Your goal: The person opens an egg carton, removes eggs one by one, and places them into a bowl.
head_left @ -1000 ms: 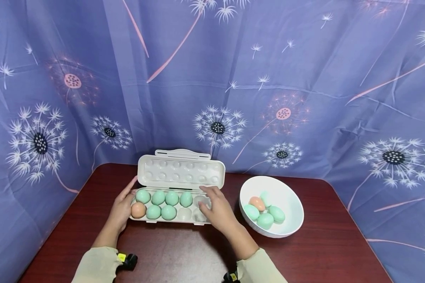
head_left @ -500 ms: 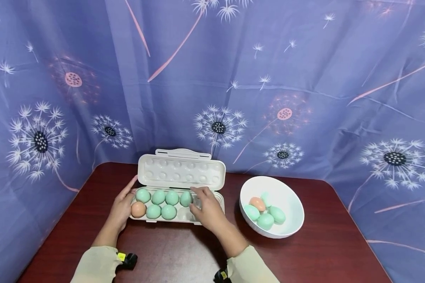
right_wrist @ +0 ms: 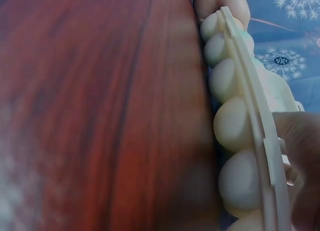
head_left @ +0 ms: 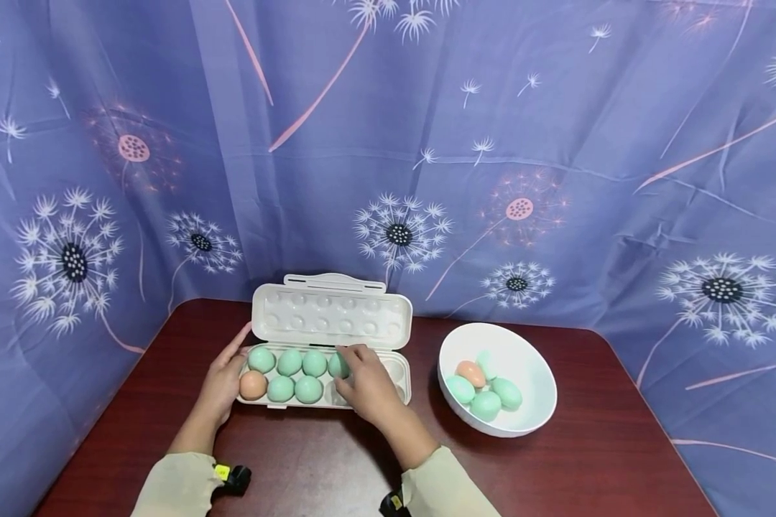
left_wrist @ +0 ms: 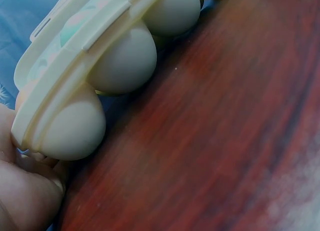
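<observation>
The white egg carton [head_left: 297, 403] lies with its lid [head_left: 330, 316] raised, near the table's back edge. Green eggs and a single orange egg [head_left: 253, 385] fill its left part. My left hand [head_left: 218, 382] holds the carton's left end, index finger stretched along the side; in the left wrist view its fingers reach under that end. Over the right part is my right hand [head_left: 370, 388]. Its index fingertip overlaps the last green egg [head_left: 338, 365] of the back row, with the thumb apart from the index finger, over the front row. The hand hides part of that egg and several cups.
A white bowl [head_left: 537, 388] stands right of the carton, holding several green eggs [head_left: 486, 405] and an orange egg [head_left: 470, 373]. The dark red wooden table [head_left: 310, 459] ends at a blue dandelion-print curtain [head_left: 336, 179].
My right hand has moved left across the carton, from its right-end cups to the last green egg in the back row. My left hand keeps its place.
</observation>
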The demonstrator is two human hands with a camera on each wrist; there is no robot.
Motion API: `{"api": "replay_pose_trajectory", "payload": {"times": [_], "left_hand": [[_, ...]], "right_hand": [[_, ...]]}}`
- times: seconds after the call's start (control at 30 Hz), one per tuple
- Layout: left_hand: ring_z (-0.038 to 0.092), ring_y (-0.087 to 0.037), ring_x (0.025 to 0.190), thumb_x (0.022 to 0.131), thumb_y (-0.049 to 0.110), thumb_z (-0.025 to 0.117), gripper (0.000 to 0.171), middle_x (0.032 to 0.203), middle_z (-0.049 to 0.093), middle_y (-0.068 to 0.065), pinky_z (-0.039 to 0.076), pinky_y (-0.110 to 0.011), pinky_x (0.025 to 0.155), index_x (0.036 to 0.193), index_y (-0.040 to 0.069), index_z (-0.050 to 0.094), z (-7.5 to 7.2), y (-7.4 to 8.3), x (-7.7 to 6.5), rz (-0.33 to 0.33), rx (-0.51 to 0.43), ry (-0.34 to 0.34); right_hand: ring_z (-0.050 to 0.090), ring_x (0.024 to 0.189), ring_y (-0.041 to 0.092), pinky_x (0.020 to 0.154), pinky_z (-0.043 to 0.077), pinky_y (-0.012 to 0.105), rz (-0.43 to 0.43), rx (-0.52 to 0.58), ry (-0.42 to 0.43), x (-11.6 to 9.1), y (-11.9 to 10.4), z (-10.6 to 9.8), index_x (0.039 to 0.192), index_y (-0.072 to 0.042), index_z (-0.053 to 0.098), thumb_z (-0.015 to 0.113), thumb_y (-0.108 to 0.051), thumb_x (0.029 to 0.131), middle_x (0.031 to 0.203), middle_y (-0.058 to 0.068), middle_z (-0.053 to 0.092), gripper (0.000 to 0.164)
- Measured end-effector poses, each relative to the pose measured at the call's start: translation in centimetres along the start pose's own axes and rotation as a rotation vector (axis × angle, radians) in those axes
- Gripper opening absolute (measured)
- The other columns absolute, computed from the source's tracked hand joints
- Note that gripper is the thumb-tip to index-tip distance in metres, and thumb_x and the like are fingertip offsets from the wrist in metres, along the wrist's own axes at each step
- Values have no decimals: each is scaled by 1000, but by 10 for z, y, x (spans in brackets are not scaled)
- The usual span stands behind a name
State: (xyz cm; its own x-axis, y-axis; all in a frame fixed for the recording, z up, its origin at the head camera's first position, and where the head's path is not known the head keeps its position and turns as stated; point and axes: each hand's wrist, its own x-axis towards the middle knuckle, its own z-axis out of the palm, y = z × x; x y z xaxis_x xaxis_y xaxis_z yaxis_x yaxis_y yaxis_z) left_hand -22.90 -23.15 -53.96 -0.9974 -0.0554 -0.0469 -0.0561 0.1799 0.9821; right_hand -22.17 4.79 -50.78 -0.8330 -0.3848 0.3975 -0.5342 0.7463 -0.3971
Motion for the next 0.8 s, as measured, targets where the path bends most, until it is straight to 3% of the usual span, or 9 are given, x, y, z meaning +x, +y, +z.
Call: {"api": "replay_pose_trajectory", "payload": {"times": [0.27,0.57,0.8], "left_hand": [[38,-16,134,106,23,27,50,149,44,-12,31,-5,93,152,44,21,-1,-1,1,-10,8,-13],[42,4,120,106,21,27,51,148,45,-14,32,-4,91,152,41,22,-1,-2,1,5,-9,-3],[43,5,118,106,20,28,52,146,46,-14,32,-4,92,151,45,24,0,-3,1,4,-8,1]], "right_hand": [[55,105,18,90,49,32,42,-9,-7,0,3,4,129,-14,57,74,-18,83,116,4,58,49],[55,106,19,93,46,33,55,16,1,0,7,7,121,-16,57,75,-15,80,112,2,61,44],[54,105,17,92,46,33,100,63,6,-3,9,9,118,-17,55,77,-16,80,110,1,61,44]]}}
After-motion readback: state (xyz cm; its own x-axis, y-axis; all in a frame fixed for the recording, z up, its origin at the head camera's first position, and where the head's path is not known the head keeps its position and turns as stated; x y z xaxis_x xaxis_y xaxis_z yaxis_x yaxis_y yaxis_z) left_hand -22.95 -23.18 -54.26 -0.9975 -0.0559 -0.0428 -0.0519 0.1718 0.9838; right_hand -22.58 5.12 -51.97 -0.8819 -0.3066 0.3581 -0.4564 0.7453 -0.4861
